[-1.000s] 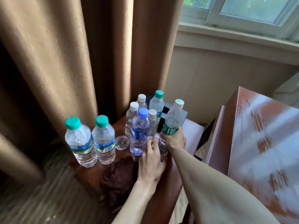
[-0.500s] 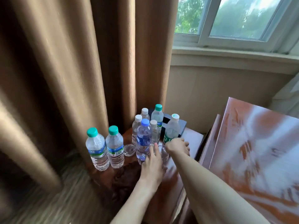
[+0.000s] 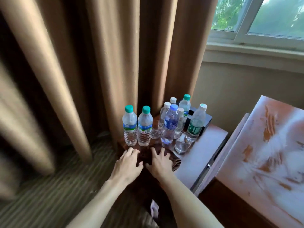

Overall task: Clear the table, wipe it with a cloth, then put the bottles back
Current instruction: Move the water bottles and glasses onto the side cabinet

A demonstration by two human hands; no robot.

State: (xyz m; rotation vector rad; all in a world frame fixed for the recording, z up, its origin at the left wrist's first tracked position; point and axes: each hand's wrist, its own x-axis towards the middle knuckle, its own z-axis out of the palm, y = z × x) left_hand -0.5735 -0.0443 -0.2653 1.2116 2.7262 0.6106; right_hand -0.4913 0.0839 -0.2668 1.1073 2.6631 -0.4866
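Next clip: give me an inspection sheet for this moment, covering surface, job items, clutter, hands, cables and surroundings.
Surface: small dark wooden table, glossy, partly covered.
Job's things: eight upright capped bottles; two green-capped bottles stand at the left, a blue-capped bottle in front of the cluster. Dark brown cloth lies at the near edge.
Clutter: two clear glasses, one near the front, one among the bottles; black box behind.
Hands: left hand and right hand rest on the cloth with fingers spread.
Cables: nothing seen.
Surroundings: tan curtain, window, striped carpet, wooden furniture at right.
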